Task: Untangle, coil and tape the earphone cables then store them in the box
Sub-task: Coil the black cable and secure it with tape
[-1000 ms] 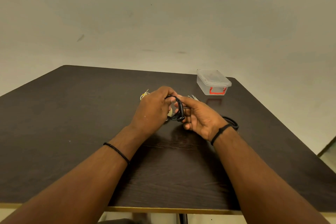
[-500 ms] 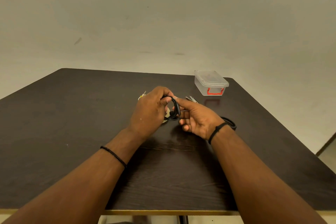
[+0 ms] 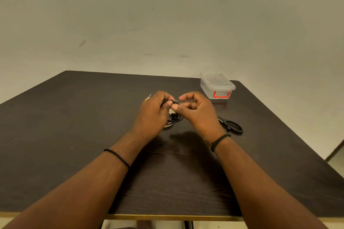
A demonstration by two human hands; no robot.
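Note:
My left hand [image 3: 151, 114] grips a coiled black earphone cable [image 3: 174, 117] a little above the dark table [image 3: 74, 117]. Loops of the coil hang below its fingers. My right hand [image 3: 198, 112] meets it from the right, thumb and forefinger pinching the top of the coil, the other fingers curled. Whether a strip of tape lies between those fingers I cannot tell. A pale tape roll [image 3: 168, 126] peeks out under my left hand. The clear box [image 3: 217, 86] with a red latch stands shut at the far right.
Black-handled scissors [image 3: 231, 126] lie on the table just right of my right wrist. A yellow-and-white earphone plug [image 3: 149, 96] sticks out behind my left hand. The table's front edge runs near my elbows, and a plain wall rises behind the table.
My right hand has turned from cupping the coil to pinching its top. The coil now hangs more from my left hand. The scissors, hidden before, are uncovered.

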